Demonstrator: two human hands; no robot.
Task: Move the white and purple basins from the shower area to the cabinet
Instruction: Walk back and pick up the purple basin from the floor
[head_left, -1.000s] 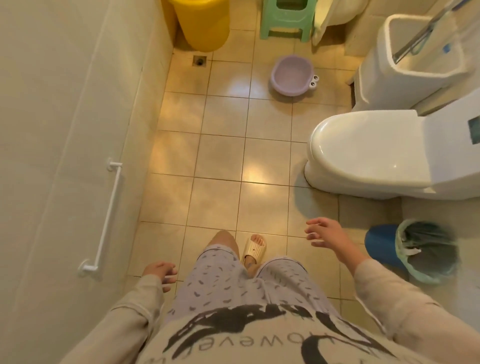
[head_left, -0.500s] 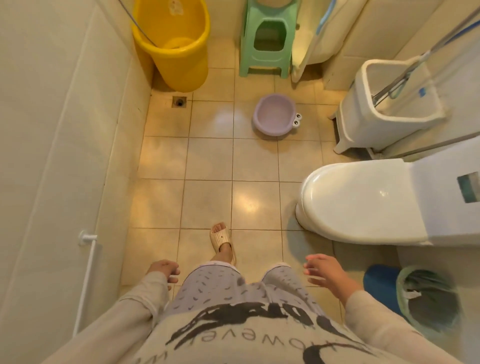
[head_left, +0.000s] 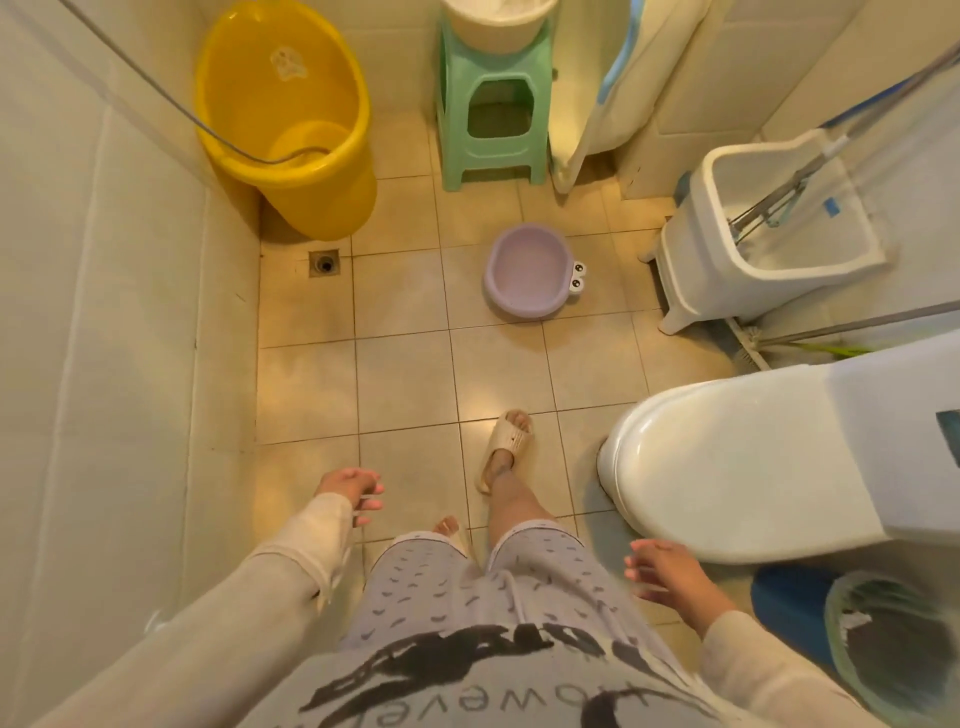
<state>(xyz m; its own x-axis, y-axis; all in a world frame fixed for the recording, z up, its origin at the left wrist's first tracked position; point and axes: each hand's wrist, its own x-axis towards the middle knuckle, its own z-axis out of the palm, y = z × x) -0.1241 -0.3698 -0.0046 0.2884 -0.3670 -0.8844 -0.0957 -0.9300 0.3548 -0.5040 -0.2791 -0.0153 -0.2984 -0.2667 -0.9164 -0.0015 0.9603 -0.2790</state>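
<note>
The purple basin, with two cartoon eyes on its right rim, sits upright on the tiled floor in the middle distance. A white basin rests on top of the green stool at the far wall, cut off by the top edge. My left hand hangs at my left side, fingers loosely apart and holding nothing. My right hand hangs low near the toilet, fingers spread and empty. Both hands are far short of the basins.
A yellow bucket with a hose stands at the far left by a floor drain. A white mop bucket stands at right, the closed toilet nearer, a lined bin at bottom right. Tiled wall runs along the left.
I have stepped forward into the shower area, right foot leading; the basin, stool and bucket have come closer and lower in view. My left hand has swung forward. Both hands stay empty.
</note>
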